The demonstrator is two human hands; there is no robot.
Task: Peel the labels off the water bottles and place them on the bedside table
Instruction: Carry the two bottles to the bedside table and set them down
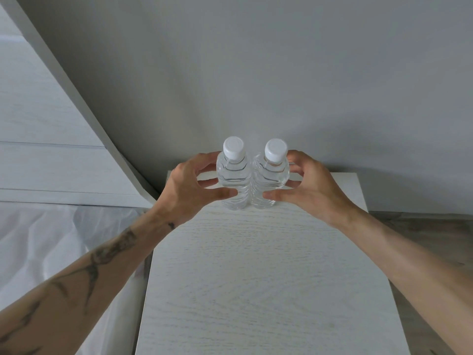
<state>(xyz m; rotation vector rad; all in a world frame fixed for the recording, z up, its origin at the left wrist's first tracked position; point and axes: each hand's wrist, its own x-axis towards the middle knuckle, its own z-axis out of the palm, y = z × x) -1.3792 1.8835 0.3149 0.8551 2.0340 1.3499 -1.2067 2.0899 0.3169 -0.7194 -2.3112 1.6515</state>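
Grey wall fills the upper half of the frame, and below it a white wood-grain bedside table (256, 278) runs toward the bottom edge, with a bed (38, 239) in white sheets at lower left. Two clear bottles stand upright side by side at the far end of the table, centre of the frame, touching each other and close to the wall. Neither carries a label that I can see; both have white caps.

The left hand (189, 190) curls around the left bottle (233, 175), thumb pressed on its near side low down, fingers wrapped behind. The right hand (307, 190) mirrors it on the right bottle (271, 175). Both hands look like loose, fingertip holds rather than firm fists, which suits steadying or nudging rather than lifting.

My guess is the pair is being squared up together, pushed snug against each other so they sit neatly. With labels apparently gone and both bottles on the table, the task looks nearly finished; letting go gently matters, since light bottles tip easily.
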